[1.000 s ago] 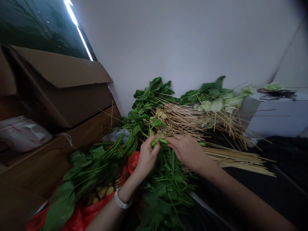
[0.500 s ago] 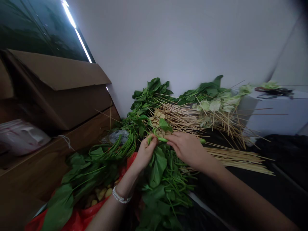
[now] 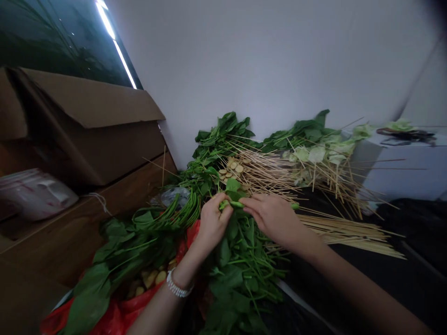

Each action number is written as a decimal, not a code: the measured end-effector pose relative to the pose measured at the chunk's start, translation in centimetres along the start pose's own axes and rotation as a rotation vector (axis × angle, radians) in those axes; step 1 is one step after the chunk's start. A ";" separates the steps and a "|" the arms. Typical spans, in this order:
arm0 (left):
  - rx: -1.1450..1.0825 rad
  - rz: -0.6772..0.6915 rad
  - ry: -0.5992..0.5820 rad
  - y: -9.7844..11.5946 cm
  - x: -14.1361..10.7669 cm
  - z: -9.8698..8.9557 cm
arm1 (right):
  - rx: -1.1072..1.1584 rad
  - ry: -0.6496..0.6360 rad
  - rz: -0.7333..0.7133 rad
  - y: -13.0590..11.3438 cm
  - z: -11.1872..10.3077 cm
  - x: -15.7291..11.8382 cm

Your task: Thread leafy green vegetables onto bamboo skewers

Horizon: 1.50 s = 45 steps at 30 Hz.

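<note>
My left hand (image 3: 215, 218), with a beaded bracelet on its wrist, is closed in a pinch on one end of a leafy green (image 3: 237, 204). My right hand (image 3: 275, 214) is closed around its stem, and the stem's green tip (image 3: 295, 205) pokes out past the hand's far side. Between the two hands a short length of stem shows, with a leaf (image 3: 233, 187) just above it. Whether a skewer is inside the stem is hidden. Below my hands lies a heap of loose leafy greens (image 3: 240, 274).
Skewered slices (image 3: 234, 168) and greens (image 3: 226, 130) lie against the wall, with skewered pale cabbage leaves (image 3: 317, 153) to their right. Bare bamboo skewers (image 3: 352, 232) lie at right. A red plastic bag (image 3: 122, 316) holds slices and greens; a cardboard box (image 3: 94, 116) stands at left.
My left hand has turned over the stem, and the large leaf that hung beneath it no longer hangs there. My right hand stays nearly in place. The view has shifted slightly.
</note>
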<state>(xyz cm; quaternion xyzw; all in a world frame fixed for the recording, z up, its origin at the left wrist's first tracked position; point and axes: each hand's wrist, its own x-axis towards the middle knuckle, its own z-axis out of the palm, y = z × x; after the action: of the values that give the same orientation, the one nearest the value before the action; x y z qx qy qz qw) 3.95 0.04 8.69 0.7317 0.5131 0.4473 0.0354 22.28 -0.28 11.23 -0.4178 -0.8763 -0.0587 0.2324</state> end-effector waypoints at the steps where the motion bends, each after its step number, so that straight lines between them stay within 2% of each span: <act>1: -0.105 -0.051 0.007 0.2 0.1 0.1 | 0.012 0.014 -0.004 0.0 0.0 0.0; 5: -0.477 -0.250 0.002 0.9 0.7 0.3 | 0.018 0.062 -0.006 0.0 -0.2 0.0; 7: -0.531 -0.277 -0.027 1.0 0.8 0.2 | -0.007 0.070 0.000 0.2 -0.5 -0.2; 8: -0.505 -0.244 -0.064 1.0 0.8 0.0 | -0.021 0.070 0.001 0.3 -0.6 -0.2; 11: -0.243 -0.012 -0.204 0.7 0.8 -1.1 | -0.054 0.069 -0.009 0.7 -1.1 -0.4; 14: 0.091 0.203 -0.260 0.4 0.6 -2.0 | -0.111 0.070 -0.016 0.7 -1.4 -0.5; 17: 0.349 0.321 -0.260 0.2 0.2 -2.1 | -0.183 0.031 -0.021 0.4 -1.3 -0.5; 20: 0.525 0.342 -0.252 0.0 -0.1 -1.9 | -0.201 -0.004 -0.036 0.1 -1.0 -0.6; 22: 0.545 0.308 -0.234 -0.2 -0.1 -1.7 | -0.191 -0.006 -0.050 -0.1 -0.8 -0.5; 24: 0.427 0.240 -0.185 -0.4 -0.1 -1.6 | -0.169 0.010 -0.064 -0.2 -0.7 -0.4; 29: -0.146 -0.041 -0.053 0.4 0.2 -0.6 | -0.136 0.090 -0.073 -0.4 -0.5 -0.1; 32: -0.437 -0.293 -0.001 0.7 0.7 0.1 | -0.130 0.111 -0.062 -0.3 -0.6 -0.2; 34: -0.538 -0.499 0.137 0.2 1.4 -0.4 | -0.145 0.103 -0.047 0.2 -0.9 -0.5; 35: -0.553 -0.601 0.260 -0.3 1.8 -1.0 | -0.153 0.099 -0.029 0.6 -1.1 -0.6; 36: -0.544 -0.647 0.346 -0.9 2.2 -1.8 | -0.155 0.098 -0.002 1.0 -1.3 -0.8; 38: -0.519 -0.669 0.442 -2.2 2.8 -3.8 | -0.115 0.124 0.065 2.1 -1.8 -1.0; 40: -0.495 -0.631 0.473 -3.2 2.8 -5.7 | -0.008 0.184 0.117 3.2 -2.4 -1.0; 42: -0.476 -0.545 0.451 -3.8 2.3 -6.8 | 0.127 0.235 0.137 3.9 -2.9 -0.9; 45: -0.494 -0.477 0.390 -4.2 1.3 -7.1 | 0.294 0.254 0.146 4.5 -3.4 -0.8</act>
<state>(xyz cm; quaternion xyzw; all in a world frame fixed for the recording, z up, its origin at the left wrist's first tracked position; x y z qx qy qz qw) -3.88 0.11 11.62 0.4628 0.5427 0.6671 0.2154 27.40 1.01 13.49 -0.4311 -0.8066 0.0346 0.4029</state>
